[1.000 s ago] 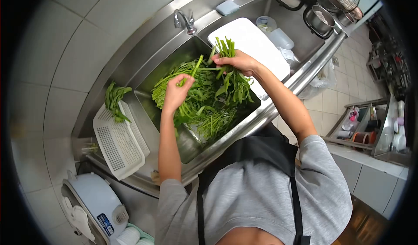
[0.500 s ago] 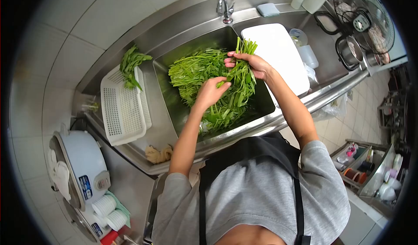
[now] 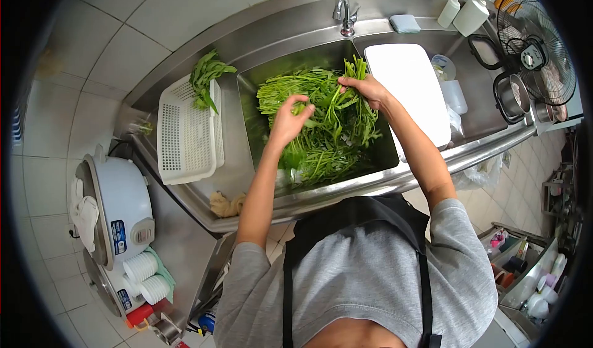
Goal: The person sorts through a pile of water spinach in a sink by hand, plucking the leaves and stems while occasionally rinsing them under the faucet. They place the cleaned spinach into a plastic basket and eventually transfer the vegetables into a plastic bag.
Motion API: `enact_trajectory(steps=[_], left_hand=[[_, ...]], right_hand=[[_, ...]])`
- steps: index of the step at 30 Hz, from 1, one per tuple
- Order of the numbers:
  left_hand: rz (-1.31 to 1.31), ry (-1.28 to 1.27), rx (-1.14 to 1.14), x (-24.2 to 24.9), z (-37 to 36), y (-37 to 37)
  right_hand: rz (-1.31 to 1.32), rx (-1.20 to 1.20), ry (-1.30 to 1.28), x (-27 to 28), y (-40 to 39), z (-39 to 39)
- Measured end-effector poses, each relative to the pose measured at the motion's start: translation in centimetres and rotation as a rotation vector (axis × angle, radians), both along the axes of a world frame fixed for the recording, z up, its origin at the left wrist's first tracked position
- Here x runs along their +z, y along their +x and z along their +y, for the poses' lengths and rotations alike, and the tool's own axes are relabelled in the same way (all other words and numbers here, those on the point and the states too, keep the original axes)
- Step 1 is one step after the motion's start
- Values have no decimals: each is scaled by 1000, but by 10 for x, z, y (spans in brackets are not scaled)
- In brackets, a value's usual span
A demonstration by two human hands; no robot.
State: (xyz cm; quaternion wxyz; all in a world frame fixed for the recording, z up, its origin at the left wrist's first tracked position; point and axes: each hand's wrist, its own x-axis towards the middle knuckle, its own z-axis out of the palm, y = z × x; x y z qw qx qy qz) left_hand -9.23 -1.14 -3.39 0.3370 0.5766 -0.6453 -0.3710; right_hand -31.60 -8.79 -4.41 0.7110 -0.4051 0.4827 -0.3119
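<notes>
Two sink bowls: set side by side in one steel counter below a tiled wall, with leafy greens in the left bowl and a plastic tub in the right.
Rice cooker: stands at the far left, beyond the counter's end, well apart from both hands.
Greens pile: lies in the left bowl, beneath both hands, with many stalk ends toward the left and leaves toward the right.
White board: rests flat over the right bowl, just beside the right wrist.
White basket: sits left of the left bowl, with a leafy sprig draped over the far end.
Held bunch: above the pile's right side, long axis running away from the body, stalk ends toward the wall, leaves trailing back; right of the left hand, near but apart, and nearer the right.
Right hand: clamped on the held bunch, thumb and fingers wrapped just below the stalk ends.
Left hand: hovers over the pile, fingers curled toward the thumb, with green at the fingertips; from this angle, impossible to tell whether pinched or merely behind.
Tan cloth: crumpled between basket and left forearm.
Blue label: stuck on the rice cooker, printed in white too small to read.
</notes>
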Motion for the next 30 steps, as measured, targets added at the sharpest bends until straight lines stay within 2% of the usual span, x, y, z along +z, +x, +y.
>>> enact_trajectory(steps=[2, 3, 6, 7, 10, 14, 19, 26, 30], left_hand=[[-54, -64, 179, 2, 0, 6], [-121, -64, 126, 7, 2, 8], [-162, 165, -40, 17, 9, 2], [-167, 122, -96, 5, 8, 2], [20, 261, -147, -5, 5, -3], [276, 451, -62, 1, 5, -8], [254, 477, -75, 11, 3, -7], [362, 531, -220, 7, -2, 5], [416, 527, -182, 2, -8, -1]], right_hand=[[16, -32, 53, -5, 1, -3], [5, -47, 70, -4, 2, -2], [-19, -39, 115, 3, 5, 3], [-26, -26, 129, 6, 7, 5], [-53, 94, 35, 6, 12, 8], [-133, 174, -28, 12, 16, 18], [78, 237, -121, 16, 16, 21], [3, 175, -137, 15, 17, 15], [-58, 92, -166, 3, 28, 11]])
